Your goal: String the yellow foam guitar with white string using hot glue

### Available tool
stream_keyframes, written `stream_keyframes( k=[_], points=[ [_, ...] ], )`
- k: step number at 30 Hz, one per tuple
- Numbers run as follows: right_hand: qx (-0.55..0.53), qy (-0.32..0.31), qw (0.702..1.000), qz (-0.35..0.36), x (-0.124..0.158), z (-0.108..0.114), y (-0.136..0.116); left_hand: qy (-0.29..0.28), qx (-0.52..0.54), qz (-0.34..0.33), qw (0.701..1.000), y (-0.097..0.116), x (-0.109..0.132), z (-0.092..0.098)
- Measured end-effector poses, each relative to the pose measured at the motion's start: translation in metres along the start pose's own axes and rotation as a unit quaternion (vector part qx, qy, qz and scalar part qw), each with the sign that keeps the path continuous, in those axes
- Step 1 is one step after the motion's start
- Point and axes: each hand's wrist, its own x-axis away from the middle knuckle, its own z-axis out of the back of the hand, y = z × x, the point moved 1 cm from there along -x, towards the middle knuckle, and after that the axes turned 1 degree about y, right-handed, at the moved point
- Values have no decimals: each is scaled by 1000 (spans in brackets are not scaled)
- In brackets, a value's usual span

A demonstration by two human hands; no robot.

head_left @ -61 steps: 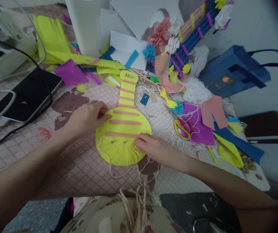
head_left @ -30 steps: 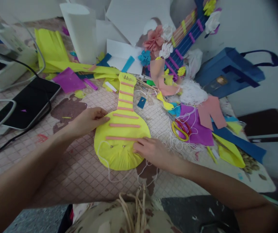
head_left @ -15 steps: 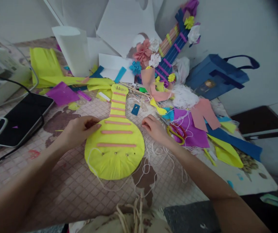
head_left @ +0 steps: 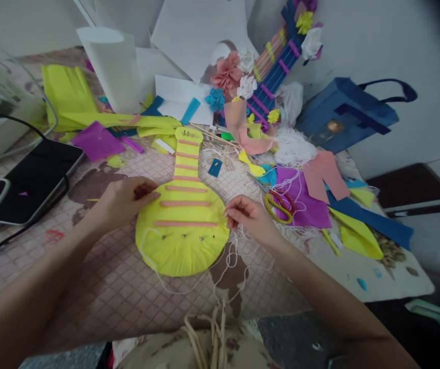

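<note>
A yellow paper guitar (head_left: 183,252) with pink strips across its neck and body lies flat in front of me. Small studs and a hole form a row on its lower body. My left hand (head_left: 127,200) grips the body's upper left edge between thumb and fingers. At the right edge, my right hand (head_left: 245,215) is pinched closed, with white string (head_left: 230,259) trailing below the fingers; the fingertips are partly hidden. One length of string loops across the lower left of the body and under its bottom edge onto the table.
Scissors with yellow and red handles (head_left: 279,207) lie right of my right hand, among paper scraps and a white string bundle (head_left: 294,147). A decorated blue guitar (head_left: 271,84) and a blue bag (head_left: 342,118) stand behind. A black tablet-like device (head_left: 27,182) with cables lies left.
My right hand has moved down and slightly toward me, to the guitar's right edge. My left hand stays on the upper left edge. The view has shifted slightly.
</note>
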Motion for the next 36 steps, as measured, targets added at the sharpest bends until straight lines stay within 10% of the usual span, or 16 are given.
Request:
stream_keyframes(
  k=[14,31,36],
  points=[
    [335,-41,921,193,35,-22,3,3,-5,-2,1000,-3,-1,-2],
    [525,-74,820,216,36,-37,2,7,-30,-12,999,-2,0,-1],
    [506,-75,835,203,34,-36,2,4,-18,-25,1000,-2,1,-1]
  ],
)
